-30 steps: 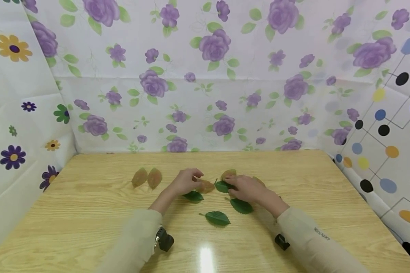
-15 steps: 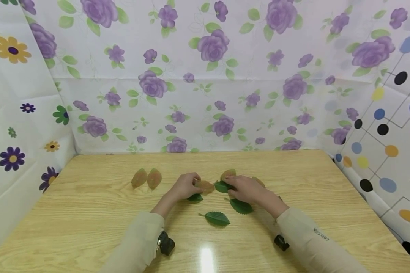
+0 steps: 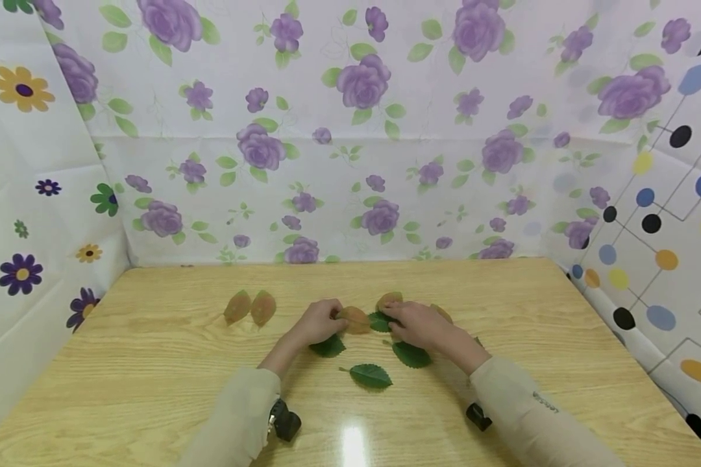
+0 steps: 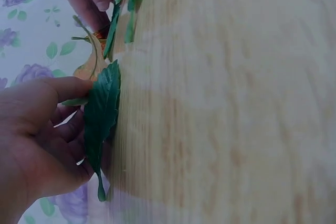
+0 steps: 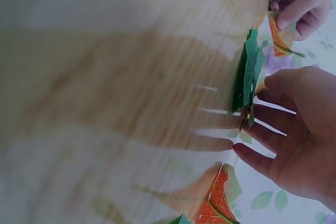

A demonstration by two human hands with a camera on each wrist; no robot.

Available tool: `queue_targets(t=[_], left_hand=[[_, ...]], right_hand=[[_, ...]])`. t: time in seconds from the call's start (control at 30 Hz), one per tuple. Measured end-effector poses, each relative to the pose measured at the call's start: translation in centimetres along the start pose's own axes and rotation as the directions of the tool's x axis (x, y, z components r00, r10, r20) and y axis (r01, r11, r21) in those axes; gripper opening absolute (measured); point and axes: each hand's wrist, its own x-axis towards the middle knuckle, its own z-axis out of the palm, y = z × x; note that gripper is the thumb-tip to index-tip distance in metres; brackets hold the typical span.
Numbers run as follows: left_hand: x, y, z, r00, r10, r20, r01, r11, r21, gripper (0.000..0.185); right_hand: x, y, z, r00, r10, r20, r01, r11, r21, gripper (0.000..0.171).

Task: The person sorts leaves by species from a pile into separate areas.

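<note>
My left hand pinches the edge of an orange-brown leaf between thumb and fingers. Just in front of that hand lies a dark green leaf, seen close up in the left wrist view. My right hand reaches in from the other side. Its thumb and forefinger pinch another orange-brown leaf, while the other fingertips touch the table. Beside these fingers lies a green leaf, partly covered by the hand. The held leaf's right end meets this green leaf.
Two orange-brown leaves lie side by side at the left. Green leaves lie nearer the front, one in the middle and one below the right hand. Another orange-brown leaf shows behind the right wrist. Patterned cloths surround the wooden table.
My left fingers have closed on the orange-brown leaf and shifted it slightly right, over the green leaf's stem. The right hand has stayed nearly still.
</note>
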Motion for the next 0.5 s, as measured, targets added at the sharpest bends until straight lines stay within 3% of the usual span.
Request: queue_targets(t=[0.13, 0.23, 0.33, 0.5], left_hand=[[0.0, -0.2, -0.2, 0.998, -0.061, -0.023, 0.058, 0.991, -0.117, 0.009], [0.0, -0.4, -0.4, 0.993, -0.104, -0.057, 0.088, 0.968, -0.235, 0.007], [0.1, -0.6, -0.6, 0.988, -0.118, -0.097, 0.079, 0.939, -0.336, 0.007], [0.3, -0.7, -1.4, 0.983, -0.110, -0.149, 0.042, 0.914, -0.403, 0.004]], right_hand=[[0.1, -0.2, -0.1, 1.000, 0.006, -0.007, -0.006, 1.000, -0.007, 0.040], [0.1, -0.3, -0.2, 1.000, 0.010, -0.006, -0.010, 1.000, -0.014, 0.040], [0.1, -0.4, -0.2, 1.000, 0.013, 0.002, -0.013, 1.000, -0.011, 0.041], [0.1, -0.5, -0.4, 1.000, 0.009, 0.010, -0.009, 1.000, -0.003, 0.041]])
